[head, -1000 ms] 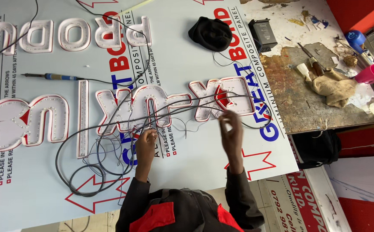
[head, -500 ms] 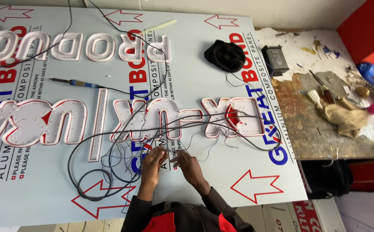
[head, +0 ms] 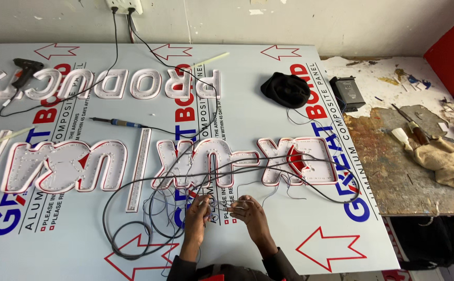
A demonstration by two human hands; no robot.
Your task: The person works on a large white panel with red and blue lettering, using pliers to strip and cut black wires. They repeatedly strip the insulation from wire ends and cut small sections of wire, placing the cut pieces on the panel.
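My left hand (head: pixel 197 212) and my right hand (head: pixel 247 210) are close together near the front of a large white composite panel (head: pixel 268 73). Both pinch thin grey wires (head: pixel 219 204) stretched between them. The wires run up into big white channel letters with red rims (head: pixel 211 161) that lie face up in a row across the panel. A thick black cable (head: pixel 128 244) loops to the left of my left hand and sweeps past the letters to the right.
A soldering iron (head: pixel 116 123) and a black glue gun (head: pixel 25 67) lie at the left. A black cloth (head: pixel 285 88) and a black power box (head: pixel 346 92) sit at the back right. A worn workbench (head: pixel 409 171) with rags and tools is on the right.
My right hand came left from the red-rimmed letter to meet my left hand. The two hands now hold the thin wires together, and the view has tilted up toward the wall.
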